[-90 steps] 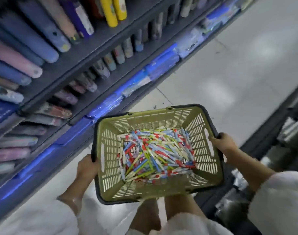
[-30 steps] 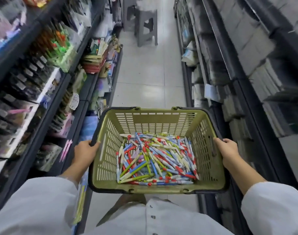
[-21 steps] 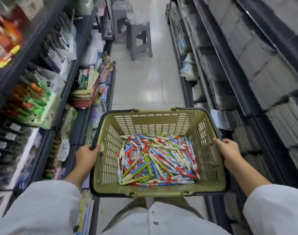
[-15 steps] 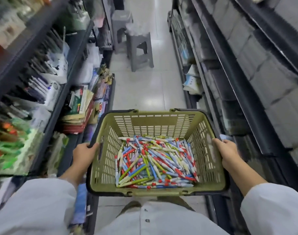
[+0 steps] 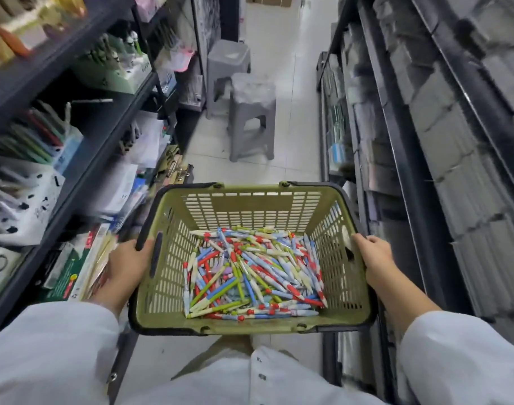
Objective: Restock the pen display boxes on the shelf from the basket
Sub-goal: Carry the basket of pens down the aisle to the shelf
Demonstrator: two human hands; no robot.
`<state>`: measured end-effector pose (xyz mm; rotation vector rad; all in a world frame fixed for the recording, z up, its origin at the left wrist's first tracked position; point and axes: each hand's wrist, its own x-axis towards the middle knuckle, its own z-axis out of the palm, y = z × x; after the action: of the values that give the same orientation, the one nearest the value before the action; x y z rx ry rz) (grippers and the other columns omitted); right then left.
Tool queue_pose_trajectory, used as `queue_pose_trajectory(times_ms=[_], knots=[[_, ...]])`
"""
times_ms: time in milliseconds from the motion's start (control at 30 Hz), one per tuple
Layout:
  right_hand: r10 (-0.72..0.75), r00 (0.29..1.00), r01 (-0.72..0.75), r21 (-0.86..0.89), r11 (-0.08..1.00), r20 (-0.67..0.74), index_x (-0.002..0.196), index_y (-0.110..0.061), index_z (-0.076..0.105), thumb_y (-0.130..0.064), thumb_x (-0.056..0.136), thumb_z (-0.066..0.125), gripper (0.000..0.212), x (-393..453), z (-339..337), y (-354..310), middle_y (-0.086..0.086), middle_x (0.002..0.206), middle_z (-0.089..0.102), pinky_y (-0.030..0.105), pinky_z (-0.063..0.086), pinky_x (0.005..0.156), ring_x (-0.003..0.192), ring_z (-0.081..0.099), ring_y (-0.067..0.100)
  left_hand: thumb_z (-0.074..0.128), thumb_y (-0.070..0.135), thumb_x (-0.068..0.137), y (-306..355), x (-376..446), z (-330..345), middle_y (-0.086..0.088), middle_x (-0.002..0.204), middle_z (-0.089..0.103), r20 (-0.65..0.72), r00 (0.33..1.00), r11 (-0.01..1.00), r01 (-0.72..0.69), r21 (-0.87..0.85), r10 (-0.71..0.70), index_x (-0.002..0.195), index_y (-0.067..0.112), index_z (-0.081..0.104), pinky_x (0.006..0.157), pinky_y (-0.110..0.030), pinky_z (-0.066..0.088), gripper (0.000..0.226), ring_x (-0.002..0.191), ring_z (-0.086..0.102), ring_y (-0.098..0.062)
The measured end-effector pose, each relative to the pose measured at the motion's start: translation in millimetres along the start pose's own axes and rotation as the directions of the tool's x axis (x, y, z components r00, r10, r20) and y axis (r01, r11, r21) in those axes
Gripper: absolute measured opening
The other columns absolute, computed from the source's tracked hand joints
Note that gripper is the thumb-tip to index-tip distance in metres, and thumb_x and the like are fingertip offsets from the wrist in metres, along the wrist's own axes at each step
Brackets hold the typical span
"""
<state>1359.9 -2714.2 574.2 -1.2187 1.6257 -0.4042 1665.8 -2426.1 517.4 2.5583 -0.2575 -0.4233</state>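
Carrying stage of a restocking task, seen from the head camera: an olive-green plastic shopping basket [image 5: 250, 258] is held level in front of the body, its floor covered by a loose heap of red, blue, green and white pens [image 5: 254, 271]. The left hand [image 5: 130, 263] grips the left rim with its fingers curled over the dark edge; the right hand [image 5: 374, 255] grips the right rim in the same way, thumb inside the wall. Neither hand holds a pen, so judged from the heap, little or no restocking has been done. Good practice at this step would be to keep the basket flat so that the pens do not slide to one wall, to keep both grips until the basket rests on a stable surface, and to steer round the two grey plastic stools [image 5: 251, 112] standing in the aisle ahead, the nearer one wrapped in clear film. The left shelving [image 5: 83, 159] carries stationery, including upright pen holders and a pale green display box [image 5: 115, 73] on an upper level; this may be a display box of the kind to be filled, but which box is meant cannot be told. Motion blur smears the left shelf goods, and their labels are unreadable. The right shelving [image 5: 442, 159] holds grey stacked packs whose contents cannot be made out. The basket's handles lie folded along the rim, the fingertips beneath the rim are hidden, and the white sleeves [image 5: 466, 358] are cut off by the frame's lower edge.
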Motion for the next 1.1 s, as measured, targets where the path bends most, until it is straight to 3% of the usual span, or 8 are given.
queue_pose_trajectory(times_ms=[133, 267, 467, 533, 633, 800, 933, 1100], knots=[[0.044, 0.997, -0.044, 0.000, 0.999, -0.060, 0.111, 0.014, 0.053, -0.019, 0.087, 0.061, 0.042, 84.2, 25.1, -70.5, 0.031, 0.095, 0.059, 0.036, 0.044, 0.067, 0.076, 0.054, 0.030, 0.052, 0.038, 0.091, 74.7, 97.1, 41.1, -0.023, 0.074, 0.062, 0.085, 0.995, 0.999, 0.043, -0.022, -0.041, 0.081, -0.001, 0.067, 0.060, -0.034, 0.036, 0.043, 0.073, 0.056, -0.036], [0.063, 0.992, -0.061, 0.015, 0.998, -0.113, 0.105, 0.012, 0.057, -0.017, 0.086, 0.062, 0.035, 158.6, 39.2, -150.2, 0.022, 0.092, 0.060, 0.045, 0.049, 0.079, 0.087, 0.060, 0.037, 0.055, 0.036, 0.091, 162.2, 177.2, 60.0, -0.022, 0.071, 0.060, 0.130, 0.991, 0.998, 0.045, -0.047, -0.039, 0.076, 0.002, 0.066, 0.054, -0.033, 0.031, 0.038, 0.077, 0.059, -0.038], [0.050, 0.995, -0.046, 0.054, 0.998, -0.091, 0.102, 0.018, 0.055, -0.015, 0.087, 0.060, 0.036, 285.9, 87.1, -255.1, 0.025, 0.078, 0.053, 0.035, 0.040, 0.066, 0.071, 0.051, 0.028, 0.056, 0.034, 0.090, 275.9, 305.6, 70.0, -0.012, 0.059, 0.057, 0.075, 0.997, 0.997, -0.026, -0.069, 0.031, 0.060, 0.013, 0.057, 0.053, -0.032, 0.028, 0.037, 0.068, 0.054, -0.034], [0.025, 0.998, -0.023, 0.041, 0.999, -0.053, 0.090, 0.010, 0.056, -0.014, 0.087, 0.060, 0.025, 333.3, 119.6, -293.1, 0.026, 0.077, 0.055, 0.033, 0.042, 0.060, 0.065, 0.051, 0.028, 0.055, 0.030, 0.091, 302.3, 351.1, 75.4, -0.015, 0.063, 0.057, 0.032, 0.999, 0.998, -0.034, -0.061, 0.036, 0.068, 0.011, 0.056, 0.056, -0.033, 0.026, 0.029, 0.077, 0.057, -0.039], [0.011, 1.000, -0.011, 0.012, 1.000, 0.006, 0.077, -0.002, 0.052, -0.017, 0.087, 0.059, 0.020, 403.4, 171.0, -352.2, 0.019, 0.072, 0.052, 0.035, 0.041, 0.059, 0.062, 0.049, 0.028, 0.055, 0.032, 0.091, 337.2, 421.8, 83.5, -0.025, 0.076, 0.062, -0.009, 0.999, 0.998, 0.030, -0.050, -0.031, 0.077, 0.005, 0.065, 0.059, -0.033, 0.029, 0.032, 0.081, 0.058, -0.041], [-0.013, 0.994, 0.017, -0.044, 0.999, 0.105, 0.066, -0.009, 0.042, -0.022, 0.090, 0.058, 0.031, 495.1, 249.1, -461.2, 0.012, 0.062, 0.051, 0.033, 0.042, 0.055, 0.056, 0.051, 0.026, 0.052, 0.032, 0.092, 390.8, 527.3, 81.2, -0.018, 0.063, 0.058, -0.051, 0.985, 0.983, 0.157, -0.094, -0.162, 0.060, 0.004, 0.056, 0.051, -0.033, 0.028, 0.043, 0.066, 0.053, -0.034], [-0.110, 0.984, 0.120, -0.068, 0.990, 0.141, 0.071, -0.008, 0.051, -0.020, 0.088, 0.060, 0.023, 549.5, 308.8, -555.7, 0.008, 0.059, 0.056, 0.024, 0.039, 0.044, 0.049, 0.054, 0.019, 0.052, 0.036, 0.091, 428.0, 602.3, 72.0, -0.011, 0.062, 0.060, -0.057, 0.958, 0.944, 0.264, -0.196, -0.280, 0.067, 0.006, 0.060, 0.054, -0.032, 0.035, 0.039, 0.067, 0.056, -0.032], [-0.150, 0.985, 0.156, -0.071, 0.985, 0.087, 0.070, -0.010, 0.052, -0.023, 0.088, 0.061, 0.024, 606.9, 379.1, -643.8, 0.007, 0.058, 0.057, 0.021, 0.037, 0.042, 0.046, 0.055, 0.017, 0.055, 0.035, 0.090, 478.6, 712.0, 60.0, -0.015, 0.072, 0.065, -0.083, 0.969, 0.952, 0.208, -0.226, -0.231, 0.080, 0.007, 0.067, 0.057, -0.031, 0.039, 0.032, 0.073, 0.060, -0.033]])
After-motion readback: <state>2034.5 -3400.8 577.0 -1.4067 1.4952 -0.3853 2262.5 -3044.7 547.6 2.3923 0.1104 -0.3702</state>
